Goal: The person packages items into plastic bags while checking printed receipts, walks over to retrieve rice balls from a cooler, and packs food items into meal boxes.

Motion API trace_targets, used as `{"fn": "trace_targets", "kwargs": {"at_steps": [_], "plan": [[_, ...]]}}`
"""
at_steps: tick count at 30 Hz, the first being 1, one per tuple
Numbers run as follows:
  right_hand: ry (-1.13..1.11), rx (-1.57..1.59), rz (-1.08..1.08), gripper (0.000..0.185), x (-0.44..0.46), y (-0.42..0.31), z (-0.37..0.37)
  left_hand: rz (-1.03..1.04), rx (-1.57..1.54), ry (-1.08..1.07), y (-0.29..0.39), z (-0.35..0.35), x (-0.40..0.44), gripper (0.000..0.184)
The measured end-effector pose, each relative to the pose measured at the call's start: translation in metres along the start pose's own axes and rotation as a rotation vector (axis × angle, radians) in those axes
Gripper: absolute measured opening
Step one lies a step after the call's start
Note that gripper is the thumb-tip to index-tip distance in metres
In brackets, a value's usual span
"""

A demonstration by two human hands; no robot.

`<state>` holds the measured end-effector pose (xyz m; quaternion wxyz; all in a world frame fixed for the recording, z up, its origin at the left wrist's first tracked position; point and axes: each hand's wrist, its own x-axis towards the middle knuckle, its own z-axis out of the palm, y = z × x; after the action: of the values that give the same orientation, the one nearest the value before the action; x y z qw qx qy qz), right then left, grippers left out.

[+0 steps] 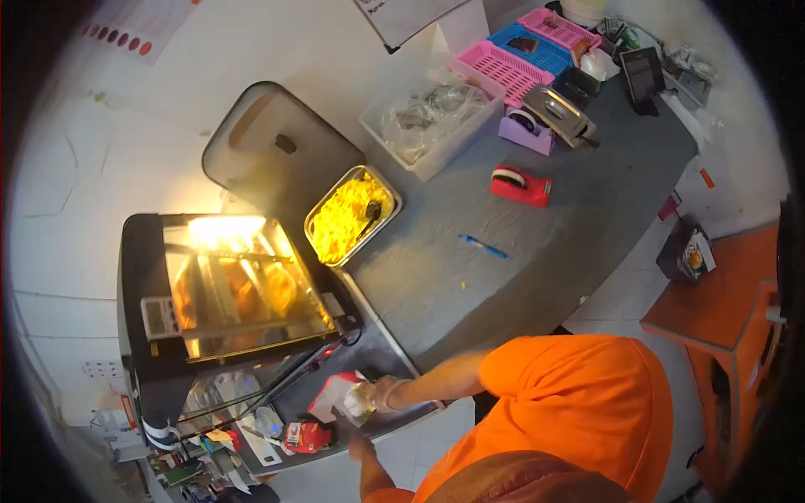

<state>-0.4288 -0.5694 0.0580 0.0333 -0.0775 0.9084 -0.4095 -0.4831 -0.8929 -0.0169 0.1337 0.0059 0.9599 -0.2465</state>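
My right hand (386, 394), in a thin clear glove, reaches over the lower counter. Its fingers close on a small white and yellow bundle (359, 401), which looks like wrapped food; its exact kind is unclear. Beside it a red and white paper piece (329, 396) stands out against the dark surface. My left hand (360, 448) is just below the bundle, near the counter's front edge, its fingers blurred and partly hidden. To its left sits a red printed packet (306, 437).
A lit glass food warmer (243, 285) stands at left. Behind lie a metal tray of yellow food (348, 218), a clear bin of bags (432, 121), a red tape dispenser (521, 186), a blue pen (484, 246) and pink baskets (503, 71). An orange cabinet (713, 293) is at right.
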Motion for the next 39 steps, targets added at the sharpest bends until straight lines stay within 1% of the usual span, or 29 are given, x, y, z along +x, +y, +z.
{"fn": "trace_targets", "kwargs": {"at_steps": [1,2,3,4,5,6,7,8,9,11,12,13,15,16,18,20,22,23,24,25,26,28,30,32,34,35,37,38,39], "plan": [[-0.019,0.054,-0.058,0.03,-0.01,0.015,-0.015,-0.167,-0.114,0.07,-0.006,0.009,-0.015,0.028],[-0.407,0.462,0.073,0.038,-0.036,0.022,-0.086,-0.291,-0.216,0.154,-0.012,0.02,-0.045,0.029],[-0.421,0.797,0.034,0.037,-0.05,0.061,-0.09,-0.321,-0.278,0.195,-0.003,0.033,-0.082,0.03],[-0.082,0.457,-0.257,0.036,-0.067,0.116,-0.094,-0.304,-0.325,0.189,0.012,0.048,-0.118,0.031],[0.349,0.034,-0.383,0.041,-0.084,0.17,-0.098,-0.255,-0.364,0.162,0.032,0.057,-0.149,0.032],[0.569,-0.061,-0.337,0.039,-0.124,0.223,-0.165,-0.192,-0.418,0.126,0.057,0.067,-0.177,0.034],[0.783,-0.145,-0.262,0.038,-0.164,0.275,-0.234,-0.11,-0.476,0.062,0.087,0.071,-0.198,0.035],[0.956,-0.031,-0.09,0.031,-0.203,0.317,-0.304,-0.033,-0.517,0.0,0.115,0.072,-0.216,0.036],[1.143,0.158,0.076,0.024,-0.234,0.351,-0.376,0.035,-0.572,-0.069,0.142,0.07,-0.226,0.038],[1.461,0.304,0.269,0.013,-0.276,0.407,-0.491,0.15,-0.688,-0.212,0.196,0.063,-0.242,0.04],[1.529,-0.308,0.319,0.015,-0.298,0.417,-0.534,0.191,-0.75,-0.285,0.221,0.062,-0.252,0.042],[1.5,-0.307,0.575,0.022,-0.303,0.453,-0.57,0.229,-0.812,-0.355,0.243,0.058,-0.258,0.043],[1.273,-0.433,0.905,0.036,-0.313,0.503,-0.592,0.292,-0.915,-0.505,0.283,0.053,-0.27,0.046],[1.081,-0.557,0.973,0.042,-0.314,0.516,-0.591,0.311,-0.96,-0.57,0.3,0.05,-0.275,0.048],[0.956,-0.566,1.035,0.053,-0.314,0.506,-0.582,0.348,-1.022,-0.696,0.323,0.046,-0.282,0.051],[1.309,-0.051,0.627,0.056,-0.3,0.465,-0.53,0.368,-1.064,-0.817,0.34,0.044,-0.295,0.054],[1.293,0.535,0.326,0.054,-0.335,0.317,-0.459,0.381,-1.087,-0.935,0.35,0.045,-0.309,0.058],[1.219,1.292,0.004,0.051,-0.344,0.292,-0.405,0.388,-1.088,-0.992,0.353,0.047,-0.318,0.059],[1.032,1.3,-0.003,0.05,-0.358,0.281,-0.347,0.39,-1.082,-1.046,0.353,0.048,-0.324,0.061],[0.81,1.281,0.077,0.046,-0.389,0.249,-0.303,0.391,-1.076,-1.111,0.358,0.05,-0.33,0.062],[0.717,1.295,0.2,0.042,-0.42,0.213,-0.265,0.39,-1.056,-1.171,0.359,0.053,-0.337,0.064],[0.391,1.014,0.37,0.04,-0.491,0.198,-0.198,0.379,-0.974,-1.29,0.354,0.06,-0.346,0.067],[0.333,0.767,0.63,0.04,-0.561,0.19,-0.165,0.368,-0.869,-1.395,0.364,0.062,-0.352,0.071],[0.405,0.674,1.026,0.036,-0.623,0.185,-0.158,0.36,-0.759,-1.467,0.381,0.063,-0.356,0.074],[0.515,0.71,1.03,0.037,-0.68,0.233,-0.107,0.346,-0.667,-1.525,0.42,0.062,-0.361,0.077],[0.563,0.562,0.968,0.036,-0.706,0.29,-0.046,0.344,-0.634,-1.546,0.441,0.064,-0.364,0.079],[0.795,0.662,1.011,0.035,-0.745,0.333,-0.018,0.313,-0.602,-1.574,0.487,0.073,-0.372,0.082],[0.98,0.914,1.109,0.035,-0.762,0.336,-0.044,0.292,-0.608,-1.58,0.511,0.079,-0.374,0.084],[1.301,1.338,1.058,0.031,-0.773,0.369,-0.022,0.27,-0.655,-1.584,0.541,0.087,-0.377,0.086]]}}
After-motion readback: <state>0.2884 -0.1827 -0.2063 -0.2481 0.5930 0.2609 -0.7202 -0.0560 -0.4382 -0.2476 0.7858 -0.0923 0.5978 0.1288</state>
